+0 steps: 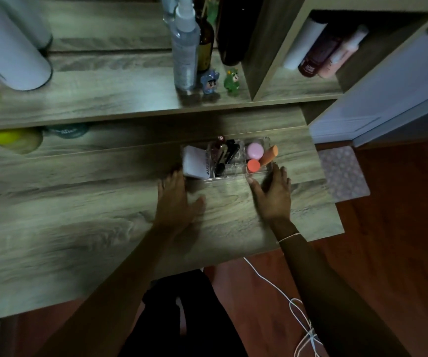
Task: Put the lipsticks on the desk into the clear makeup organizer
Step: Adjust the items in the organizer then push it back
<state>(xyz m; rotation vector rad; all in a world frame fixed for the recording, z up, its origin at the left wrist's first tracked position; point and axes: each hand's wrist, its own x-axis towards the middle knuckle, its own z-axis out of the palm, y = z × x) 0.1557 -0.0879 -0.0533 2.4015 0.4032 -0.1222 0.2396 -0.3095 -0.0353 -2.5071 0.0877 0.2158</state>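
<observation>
The clear makeup organizer (pixel 233 173) stands on the wooden desk (pixel 79 215), right of centre. Several dark lipsticks (pixel 227 154) stand and lean in its middle compartments. A white compact (pixel 194 162) fills its left section, and pink and orange sponges (pixel 255 150) sit in the right one. My left hand (pixel 175 202) lies flat on the desk, fingers apart, fingertips at the organizer's front left corner. My right hand (pixel 272 194) rests open at the front right corner, fingers against the organizer's side. Neither hand holds anything.
A raised shelf (pixel 104 104) behind carries a spray bottle (pixel 185 47), a brown bottle (pixel 205 45), two small figurines (pixel 220 81) and a white cylinder (pixel 9 47). Bottles lie in a cubby (pixel 321 47) at the right. A white cable (pixel 297 313) trails on the floor.
</observation>
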